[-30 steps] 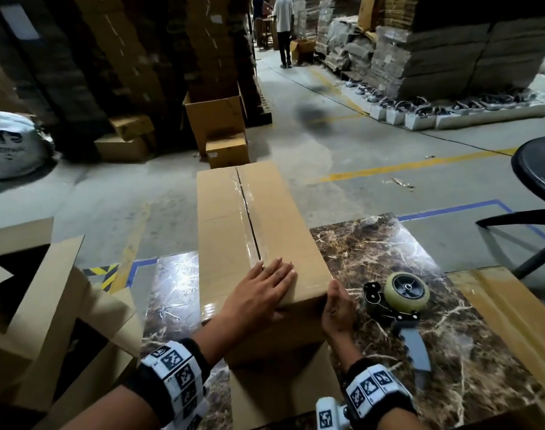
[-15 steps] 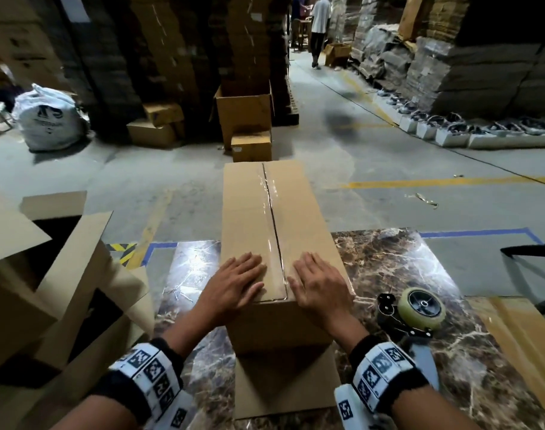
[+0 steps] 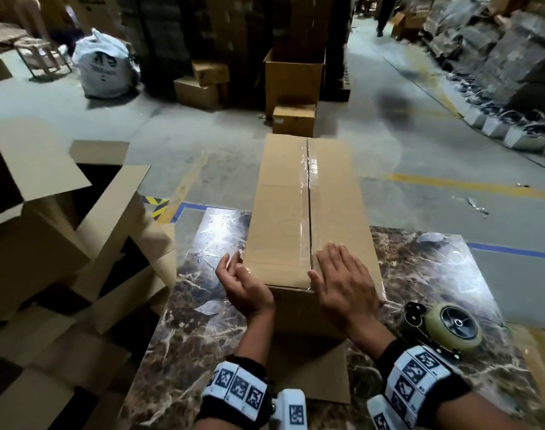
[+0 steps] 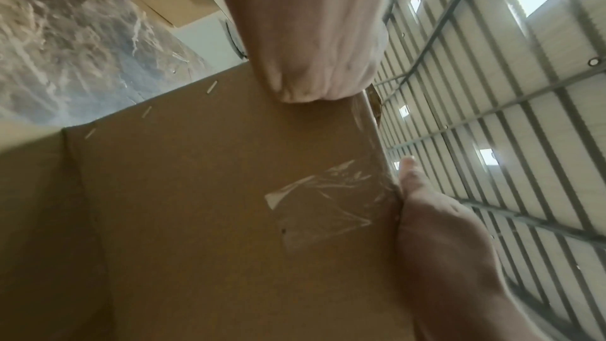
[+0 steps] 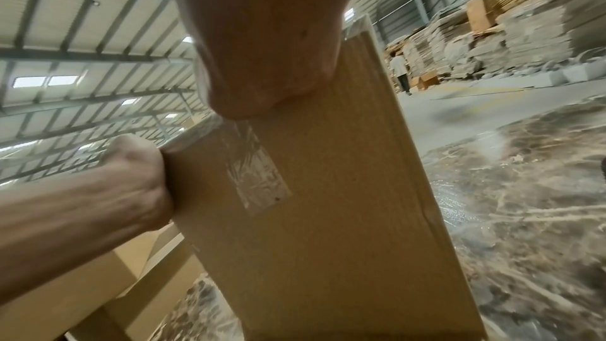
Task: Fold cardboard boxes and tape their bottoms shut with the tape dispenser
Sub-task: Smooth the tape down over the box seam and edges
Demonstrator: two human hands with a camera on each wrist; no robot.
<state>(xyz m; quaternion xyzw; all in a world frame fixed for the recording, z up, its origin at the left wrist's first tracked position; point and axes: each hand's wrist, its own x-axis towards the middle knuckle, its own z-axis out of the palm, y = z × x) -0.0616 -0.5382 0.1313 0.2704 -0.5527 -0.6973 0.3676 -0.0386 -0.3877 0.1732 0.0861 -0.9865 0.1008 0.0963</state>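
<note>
On the dark marble-patterned tabletop (image 3: 426, 274), a long brown cardboard box (image 3: 283, 218) lies bottom-up, clear tape (image 3: 308, 193) along its centre seam, far end overhanging the table edge; the tape dispenser with its cream roll (image 3: 451, 328) lies just right of it. Right hand (image 3: 342, 283) rests flat, fingers straight, on the near top; left hand (image 3: 243, 285) cups the near-left corner, fingers loosely curled. Likely light, hollow, stiff at edges, slick on tape: best taken by opposite side walls.
</note>
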